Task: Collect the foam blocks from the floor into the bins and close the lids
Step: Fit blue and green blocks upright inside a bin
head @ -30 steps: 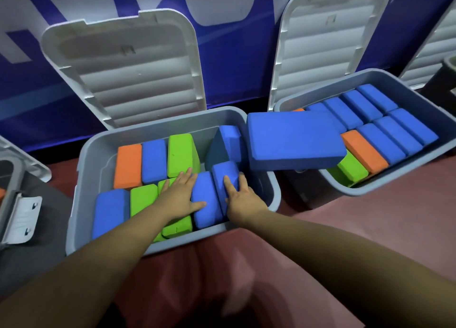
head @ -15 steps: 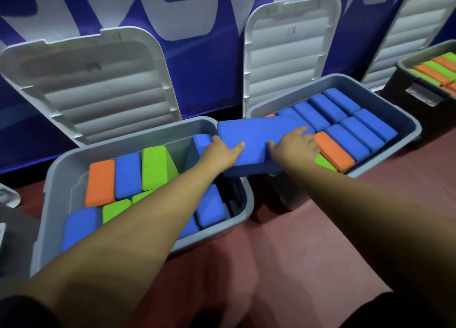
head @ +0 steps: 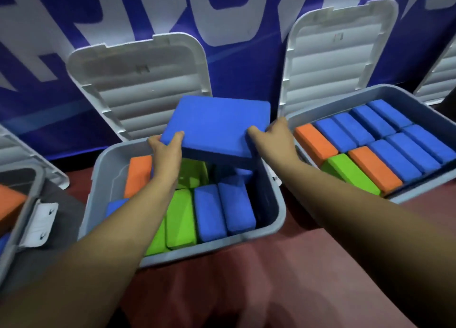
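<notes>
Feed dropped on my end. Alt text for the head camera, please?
The left hand and right hand grip a large flat blue block by its near corners above the middle bin, which holds blue, green and orange blocks. Its lid stands open behind it; a second open bin to the right is packed with blocks.

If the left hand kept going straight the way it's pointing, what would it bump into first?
The left hand grips the big blue foam block. Pushed straight on, it would probably bump the open white lid standing behind the grey bin, though depth is hard to judge here.
</notes>
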`<act>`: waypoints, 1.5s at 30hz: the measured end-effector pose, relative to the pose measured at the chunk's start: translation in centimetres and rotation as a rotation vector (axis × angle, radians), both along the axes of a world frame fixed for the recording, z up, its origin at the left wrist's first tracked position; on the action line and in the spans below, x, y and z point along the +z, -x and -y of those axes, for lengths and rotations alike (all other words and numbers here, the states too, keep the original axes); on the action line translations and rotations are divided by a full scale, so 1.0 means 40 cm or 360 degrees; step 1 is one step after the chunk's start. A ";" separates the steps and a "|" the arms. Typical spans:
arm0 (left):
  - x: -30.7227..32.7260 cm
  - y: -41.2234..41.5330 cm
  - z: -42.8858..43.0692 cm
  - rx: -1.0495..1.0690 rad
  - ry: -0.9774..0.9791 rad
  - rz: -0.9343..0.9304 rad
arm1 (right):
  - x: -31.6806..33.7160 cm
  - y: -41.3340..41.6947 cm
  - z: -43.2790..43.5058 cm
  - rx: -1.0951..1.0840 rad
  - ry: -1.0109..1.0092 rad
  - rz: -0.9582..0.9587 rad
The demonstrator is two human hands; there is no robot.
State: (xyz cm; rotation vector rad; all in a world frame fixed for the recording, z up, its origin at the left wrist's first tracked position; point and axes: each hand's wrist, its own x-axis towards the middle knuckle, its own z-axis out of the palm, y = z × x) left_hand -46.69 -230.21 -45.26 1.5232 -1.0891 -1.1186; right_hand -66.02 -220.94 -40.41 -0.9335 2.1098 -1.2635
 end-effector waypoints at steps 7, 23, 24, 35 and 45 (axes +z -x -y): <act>-0.022 -0.207 0.060 0.0085 -0.0137 -0.0147 | -0.149 -0.288 0.038 0.0362 -0.0197 0.0794; -0.090 -0.207 0.107 -0.0746 0.0356 0.1946 | -0.228 -0.326 0.091 0.1055 -0.0690 0.0582; -0.087 -0.168 0.091 -0.0809 0.0471 0.1788 | -0.222 -0.288 0.107 0.0950 -0.0648 0.0537; -0.359 0.000 -0.013 -0.0901 0.0131 0.1812 | -0.361 -0.072 0.180 0.0537 -0.0969 -0.0740; -0.376 -0.046 -0.025 -0.0872 0.0488 0.1900 | -0.385 -0.142 0.255 0.0729 -0.0934 -0.0419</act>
